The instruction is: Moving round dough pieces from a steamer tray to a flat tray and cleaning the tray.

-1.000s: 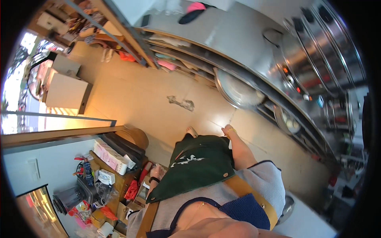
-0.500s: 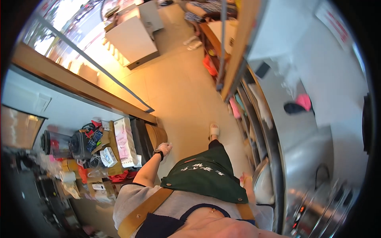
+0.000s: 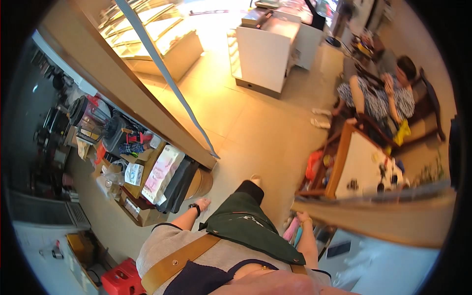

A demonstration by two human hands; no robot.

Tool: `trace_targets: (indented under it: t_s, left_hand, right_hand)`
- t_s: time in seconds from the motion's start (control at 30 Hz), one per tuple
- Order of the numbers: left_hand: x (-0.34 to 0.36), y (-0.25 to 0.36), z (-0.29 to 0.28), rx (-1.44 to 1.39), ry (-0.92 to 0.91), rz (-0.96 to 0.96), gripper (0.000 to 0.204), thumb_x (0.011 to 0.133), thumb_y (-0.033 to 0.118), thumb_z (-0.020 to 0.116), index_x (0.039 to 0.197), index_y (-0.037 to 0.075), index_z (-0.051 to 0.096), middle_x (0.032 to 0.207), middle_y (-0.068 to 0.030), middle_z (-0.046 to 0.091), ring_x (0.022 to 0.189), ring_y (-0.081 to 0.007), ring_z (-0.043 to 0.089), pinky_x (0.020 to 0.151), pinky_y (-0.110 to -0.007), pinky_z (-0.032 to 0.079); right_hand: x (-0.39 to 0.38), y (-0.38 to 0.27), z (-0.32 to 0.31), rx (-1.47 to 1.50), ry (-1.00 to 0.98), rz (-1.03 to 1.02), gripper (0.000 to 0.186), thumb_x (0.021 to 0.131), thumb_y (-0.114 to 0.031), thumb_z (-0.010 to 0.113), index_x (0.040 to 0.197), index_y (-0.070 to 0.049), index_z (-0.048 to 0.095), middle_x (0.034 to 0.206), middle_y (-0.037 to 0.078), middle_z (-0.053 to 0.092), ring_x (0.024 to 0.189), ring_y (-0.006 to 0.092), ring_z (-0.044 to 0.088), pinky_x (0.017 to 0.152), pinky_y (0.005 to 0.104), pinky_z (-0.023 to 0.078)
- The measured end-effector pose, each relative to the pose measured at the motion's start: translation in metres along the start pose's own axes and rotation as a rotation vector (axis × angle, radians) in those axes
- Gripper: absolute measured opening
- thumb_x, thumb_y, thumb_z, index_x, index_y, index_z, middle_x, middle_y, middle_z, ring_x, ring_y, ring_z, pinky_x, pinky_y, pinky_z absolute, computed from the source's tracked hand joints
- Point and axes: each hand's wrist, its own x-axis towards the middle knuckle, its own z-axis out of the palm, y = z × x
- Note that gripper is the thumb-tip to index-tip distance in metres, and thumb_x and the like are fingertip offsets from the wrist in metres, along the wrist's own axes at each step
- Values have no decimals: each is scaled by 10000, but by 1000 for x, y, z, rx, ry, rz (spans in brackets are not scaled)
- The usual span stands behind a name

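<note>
My left hand [image 3: 200,203], with a dark watch [image 3: 195,208] on its wrist, hangs low at my left side. Its fingers look loosely stretched, and nothing shows in them. Closest to it is a round tan stool or bin [image 3: 200,184] beside a shelf. On my other side, my right hand [image 3: 304,217] wears a yellowish bracelet and is held forward near the end of a wooden partition [image 3: 373,221]. Pink cloth [image 3: 291,230] and teal cloth [image 3: 298,235] hang right beside it. Its fingers are too small and blurred to read. A dark green apron [image 3: 246,219] covers my front.
Ahead, a grey post [image 3: 167,73] edges the opening. Beyond stand a white counter [image 3: 260,59] and a lit display case [image 3: 167,49]. A person [image 3: 376,93] sits at the right by a table [image 3: 364,162]. A cluttered shelf [image 3: 132,189] and red box [image 3: 123,278] are left.
My view has turned right, bringing the seated person and table fully into sight. I have moved forward to the opening. My right hand has come forward, away from the steel counter.
</note>
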Motion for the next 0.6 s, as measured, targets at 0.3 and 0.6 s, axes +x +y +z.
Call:
trace_targets:
  t_s: [0.3, 0.6]
  left_hand:
    - [154, 157, -68, 80, 9, 26, 490, 852, 452, 434, 1047, 77, 681, 1104, -243, 616, 1029, -400, 598, 903, -468, 456]
    - [251, 388, -215, -196, 146, 333, 455, 863, 425, 505, 1003, 22, 665, 939, -206, 674, 904, -340, 646, 804, -415, 490]
  right_hand:
    - [151, -228, -18, 164, -112, 105, 276, 886, -173, 544, 1111, -14, 540, 746, 84, 588, 570, 185, 582, 442, 327, 465]
    - [263, -321, -41, 54, -52, 188, 249, 846, -214, 587, 989, -11, 607, 735, 110, 605, 598, 219, 619, 494, 356, 493]
